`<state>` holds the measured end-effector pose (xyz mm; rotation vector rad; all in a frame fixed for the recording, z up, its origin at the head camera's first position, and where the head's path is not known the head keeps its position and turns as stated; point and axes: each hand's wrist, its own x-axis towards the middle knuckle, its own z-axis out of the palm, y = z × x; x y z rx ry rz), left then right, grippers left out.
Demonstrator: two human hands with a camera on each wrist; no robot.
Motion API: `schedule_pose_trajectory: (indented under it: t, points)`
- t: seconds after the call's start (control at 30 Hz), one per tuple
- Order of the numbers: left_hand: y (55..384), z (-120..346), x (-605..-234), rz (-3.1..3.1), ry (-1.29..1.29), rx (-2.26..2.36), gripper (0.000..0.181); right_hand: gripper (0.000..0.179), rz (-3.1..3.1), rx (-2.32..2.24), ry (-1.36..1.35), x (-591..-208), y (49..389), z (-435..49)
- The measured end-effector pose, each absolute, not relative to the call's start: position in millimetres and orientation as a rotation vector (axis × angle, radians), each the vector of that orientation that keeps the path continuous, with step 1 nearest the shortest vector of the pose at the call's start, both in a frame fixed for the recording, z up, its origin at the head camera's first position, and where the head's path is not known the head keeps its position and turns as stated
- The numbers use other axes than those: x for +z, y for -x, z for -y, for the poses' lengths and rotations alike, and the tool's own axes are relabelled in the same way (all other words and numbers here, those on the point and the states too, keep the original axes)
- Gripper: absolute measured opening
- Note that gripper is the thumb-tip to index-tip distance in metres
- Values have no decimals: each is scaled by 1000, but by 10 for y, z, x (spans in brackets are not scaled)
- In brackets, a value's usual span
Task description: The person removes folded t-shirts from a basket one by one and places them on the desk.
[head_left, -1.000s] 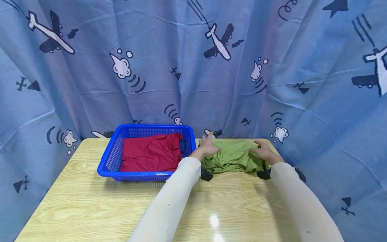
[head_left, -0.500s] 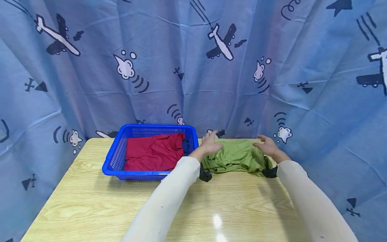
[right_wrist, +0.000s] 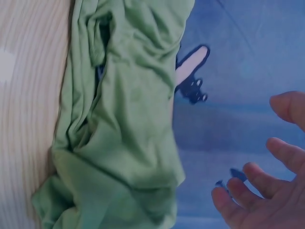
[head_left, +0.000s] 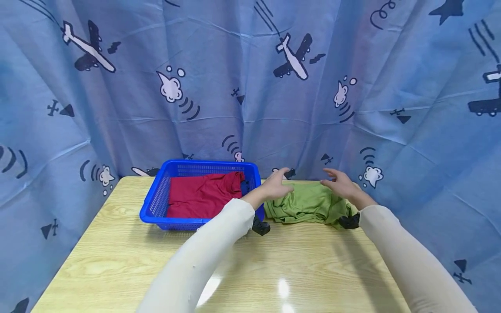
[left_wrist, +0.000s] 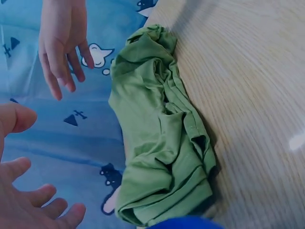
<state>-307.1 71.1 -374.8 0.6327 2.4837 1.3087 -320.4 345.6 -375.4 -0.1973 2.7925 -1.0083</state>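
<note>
A crumpled green garment lies on the table at the back right, loosely folded with rumpled layers along its near side. Over its left end is my left hand, fingers spread and holding nothing. My right hand hovers above the right end, its fingers loosely bent and nothing in them. In the left wrist view the left fingers stay apart from the green garment, and the right hand hangs beyond it. The right wrist view has the right hand to one side of the cloth.
A blue plastic basket stands left of the green garment, with a folded red garment and a dark blue cloth inside. The wooden table ends at a blue curtain printed with airplanes.
The hands have risen slightly off the green garment, the right one lifting more. The head view has shifted a little, so basket and curtain appear farther right.
</note>
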Motion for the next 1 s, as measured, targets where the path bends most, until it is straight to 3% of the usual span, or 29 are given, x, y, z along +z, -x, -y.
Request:
schedule_pose_trajectory:
  t: [0.47, 1.0]
  points:
    - [2968, -344, -3540, -2505, -746, 1256, 66, 63, -2802, -991, 335, -3605, 3137, -3104]
    - [2798, 302, -3631, -2576, -776, 1208, 66, 58, -2765, -1021, 518, -3501, 3012, -2581]
